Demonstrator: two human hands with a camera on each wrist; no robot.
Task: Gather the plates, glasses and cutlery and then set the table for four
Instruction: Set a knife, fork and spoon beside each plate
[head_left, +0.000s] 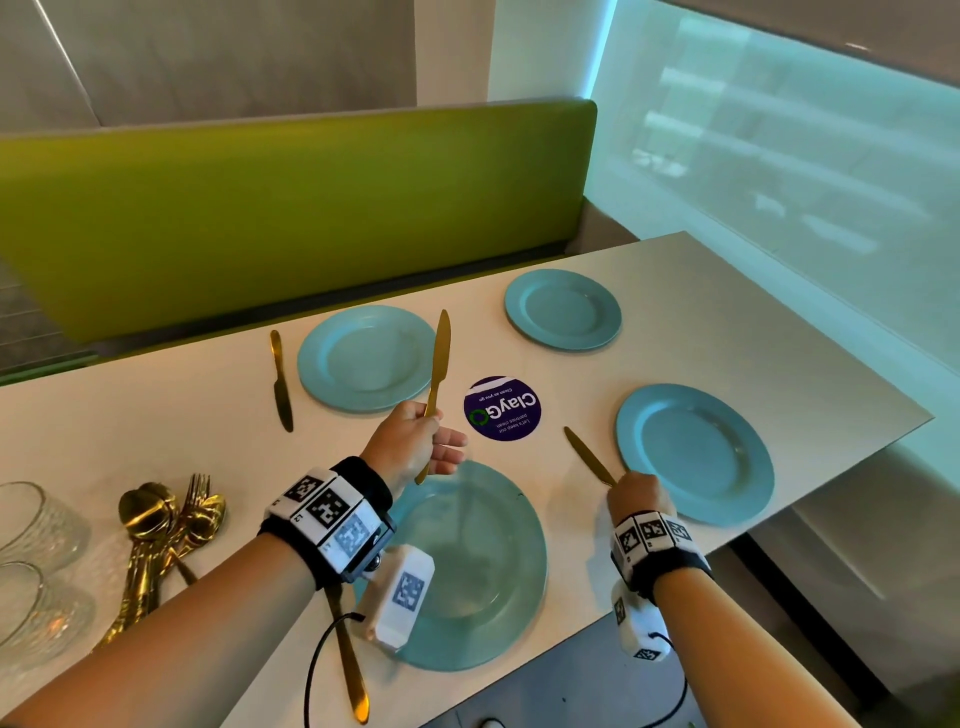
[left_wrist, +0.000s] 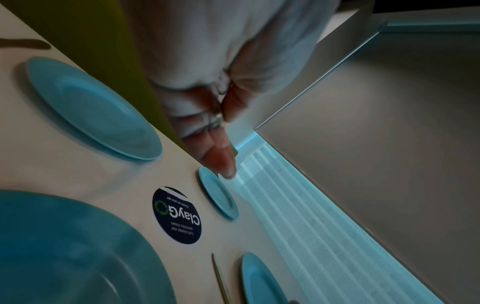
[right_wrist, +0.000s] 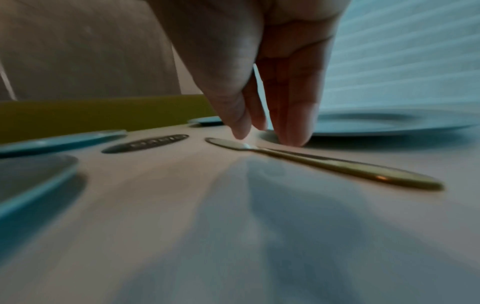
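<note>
Gripping a gold knife (head_left: 435, 371) upright above the desk (head_left: 727, 291), the left hand (head_left: 410, 447) hovers while the right hand (head_left: 636, 496), fingers straight, touches another knife (head_left: 589, 457) beside a blue plate (head_left: 696, 452).

All four plates (head_left: 563, 309) are the same light blue-teal, sitting on an off-white desk (head_left: 727, 322). The knives (head_left: 281, 382) plus the heap of spoons and forks (head_left: 166, 525) are shiny gold. The round sticker (head_left: 502, 408) mid-desk is dark purple with white lettering and a green swirl logo. The bench back (head_left: 291, 208) is lime green. The glasses (head_left: 36, 525) are clear with a bumpy texture. The wristbands (head_left: 327, 514) are black with white blocks carrying black-and-white square codes.
</note>
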